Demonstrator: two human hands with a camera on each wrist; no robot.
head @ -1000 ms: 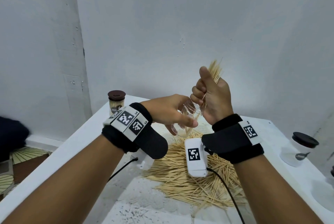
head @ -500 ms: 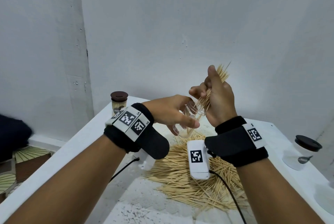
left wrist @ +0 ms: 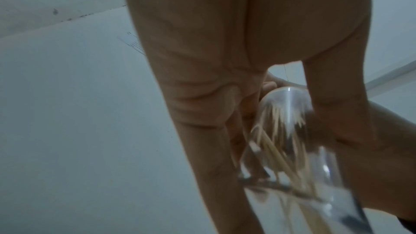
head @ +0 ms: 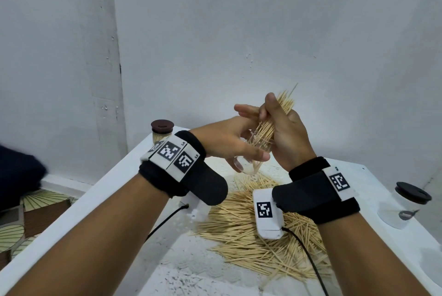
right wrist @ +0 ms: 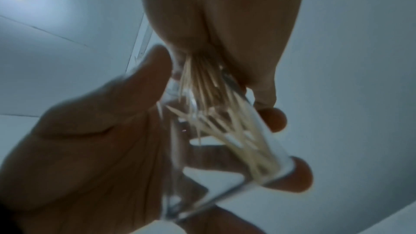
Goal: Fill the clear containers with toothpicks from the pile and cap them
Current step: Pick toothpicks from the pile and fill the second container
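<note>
White worktop [head: 100, 190] against a grey wall, toothpick pile [head: 251, 231] spread under the wrists. Left hand [head: 224, 142] grips the clear container [head: 248, 164], tilted above the pile. Right hand [head: 284, 133] clamps a toothpick bundle [head: 275, 119], lower ends inside the container's mouth.

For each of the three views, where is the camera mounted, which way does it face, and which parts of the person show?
Head: looks down over both forearms at the toothpick pile; left hand holds the clear container, right hand grips a toothpick bundle.
Left wrist: looks along the palm at the container.
Right wrist: looks up along the bundle; both hands show.
All share the container.
</note>
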